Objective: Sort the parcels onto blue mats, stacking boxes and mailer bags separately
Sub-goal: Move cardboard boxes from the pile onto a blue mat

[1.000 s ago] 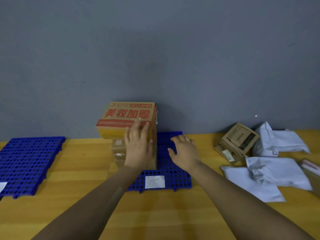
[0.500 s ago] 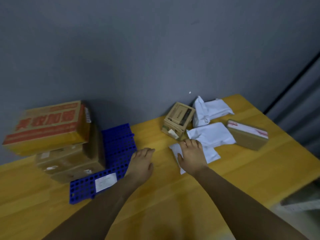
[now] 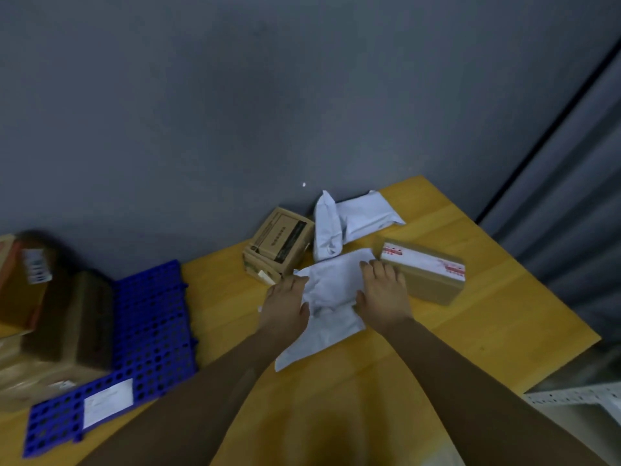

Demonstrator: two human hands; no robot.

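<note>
Mailer bag [image 3: 331, 294], white and crumpled, lies on the desk [image 3: 470, 331] between the two hands. Left hand [image 3: 285, 307] covers its left edge with fingers [image 3: 294, 284] nearly straight and close together. Right hand [image 3: 383, 297] covers its right edge with fingers [image 3: 379, 269] slightly spread. Both thumbs press into the creased middle, and no pinch is evident. Risks, as judged: the film looks slack and slippery, so a lift from flat palms may let it slide out. A second, flat bag [image 3: 302, 351] lies beneath the hands and may be dragged along. The taped box [image 3: 426, 277], just beside the right fingers, could be nudged. The printed box [image 3: 284, 242], just beyond the left fingers, leans and may topple. Count: at least three mailer bags, the rear bag [image 3: 366, 215] beyond the fingers possibly being two, not determinable; at least two loose boxes; one blue mat [image 3: 151, 331] well left of the fingers, bearing a blurred stack of boxes [image 3: 67, 317], number not determinable.
</note>
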